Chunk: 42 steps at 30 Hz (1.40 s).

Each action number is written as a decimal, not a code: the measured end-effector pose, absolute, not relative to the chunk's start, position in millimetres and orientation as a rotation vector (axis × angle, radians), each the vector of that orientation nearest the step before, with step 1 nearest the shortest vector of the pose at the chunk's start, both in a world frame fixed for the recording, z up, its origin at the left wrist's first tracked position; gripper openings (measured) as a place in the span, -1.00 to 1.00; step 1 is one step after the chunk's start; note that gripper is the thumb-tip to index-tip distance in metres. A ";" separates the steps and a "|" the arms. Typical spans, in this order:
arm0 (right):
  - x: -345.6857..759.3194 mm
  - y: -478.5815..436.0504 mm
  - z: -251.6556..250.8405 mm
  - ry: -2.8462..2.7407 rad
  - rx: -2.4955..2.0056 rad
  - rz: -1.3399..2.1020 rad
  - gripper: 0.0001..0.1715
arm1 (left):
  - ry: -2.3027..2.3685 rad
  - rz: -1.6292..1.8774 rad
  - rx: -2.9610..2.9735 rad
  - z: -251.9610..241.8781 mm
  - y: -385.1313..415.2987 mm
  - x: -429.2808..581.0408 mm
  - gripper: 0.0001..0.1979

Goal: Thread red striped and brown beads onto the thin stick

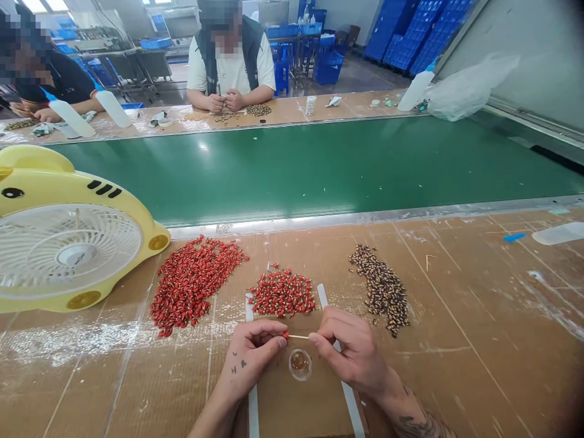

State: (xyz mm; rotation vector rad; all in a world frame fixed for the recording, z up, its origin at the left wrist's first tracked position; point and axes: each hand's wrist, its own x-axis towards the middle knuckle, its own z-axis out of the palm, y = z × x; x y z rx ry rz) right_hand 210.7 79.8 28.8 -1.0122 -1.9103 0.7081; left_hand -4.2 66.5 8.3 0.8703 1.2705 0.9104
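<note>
Brown worktop, near edge: left hand fingers pinch a red bead; right hand fingers pinch a thin stick meeting it, above a small clear cup. Beyond lie a red pile, a dark pile to the right, and a green conveyor.

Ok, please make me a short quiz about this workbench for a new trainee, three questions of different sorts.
1. Choose: just below the thin stick stands A) a small clear cup, B) a spray bottle, C) a blue crate.
2. True or false: the right hand holds the stick at its red-tipped end.
3. Fill in: the pile nearest the yellow fan is ___ in colour.
Key: 1 A. 2 False: the left hand pinches the red piece at the tip. 3 Red.
</note>
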 end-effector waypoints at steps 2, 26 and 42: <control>214.0 80.1 30.9 -1.919 -0.997 0.728 -0.62 | 1.275 0.916 0.883 8.8 66.1 -3.7 -0.85; 330.2 85.4 34.5 -2.625 -1.460 0.453 -0.76 | 1.293 0.904 0.895 -6.5 66.0 -10.5 -0.70; 286.5 85.1 24.9 -2.323 -1.326 0.620 -0.79 | 1.235 0.968 0.877 12.3 64.4 -3.9 -0.84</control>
